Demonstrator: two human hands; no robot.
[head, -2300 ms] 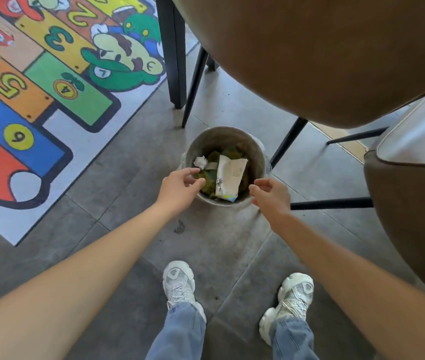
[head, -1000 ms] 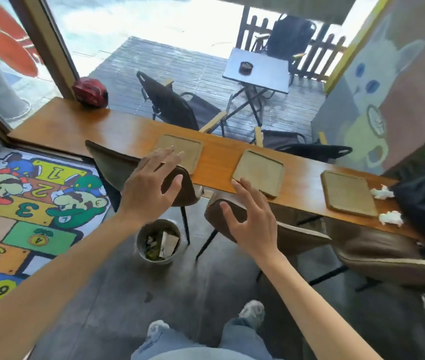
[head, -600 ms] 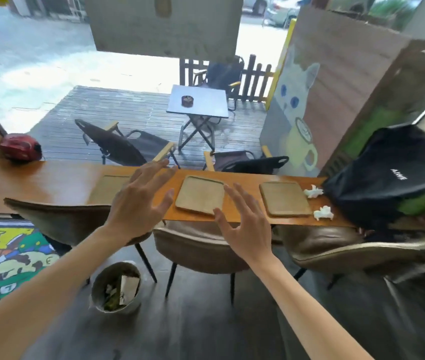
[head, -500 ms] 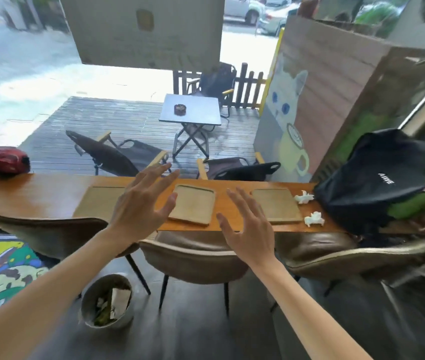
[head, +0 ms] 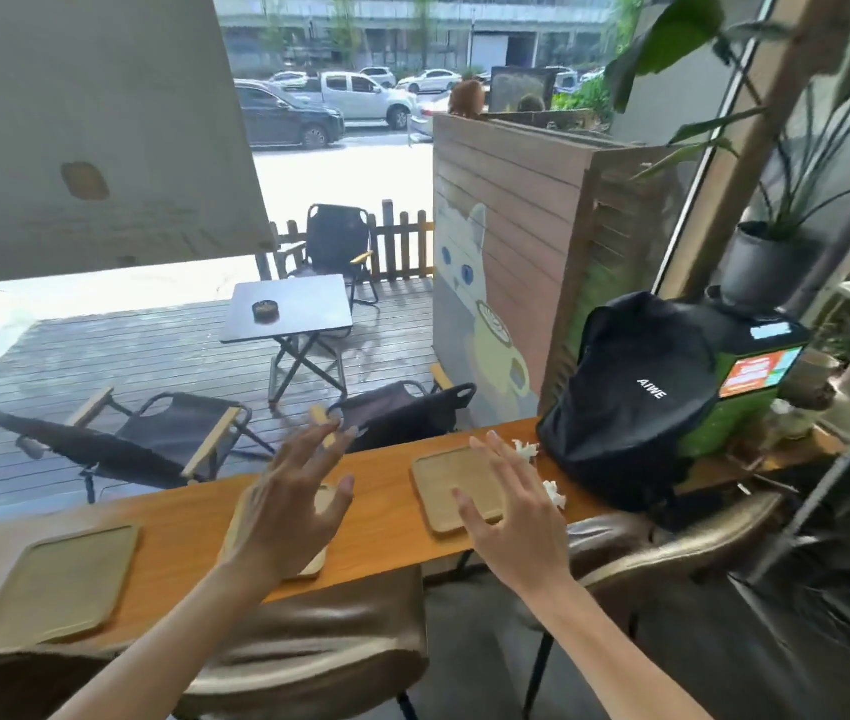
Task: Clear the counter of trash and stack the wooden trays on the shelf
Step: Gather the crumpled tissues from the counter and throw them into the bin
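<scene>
Both bare forearms reach forward over a long orange-brown wooden worktop [head: 178,527]. The left hand [head: 292,506] is raised with fingers spread and straight, holding nothing, above the middle flat square wooden tray [head: 316,563]. The right hand [head: 513,511], fingers likewise spread and empty, hovers over the right wooden tray [head: 443,472]. A third wooden tray [head: 59,584] lies towards the worktop's left end. Two crumpled white tissues [head: 526,449] lie between the right tray and a black backpack [head: 630,402].

Bare desk [head: 376,532] shows between the wooden trays [head: 456,485]. A black backpack [head: 636,402] blocks the right end, with crumpled tissues [head: 553,492] just beside it. Brown chair backs [head: 318,646] crowd the near edge.
</scene>
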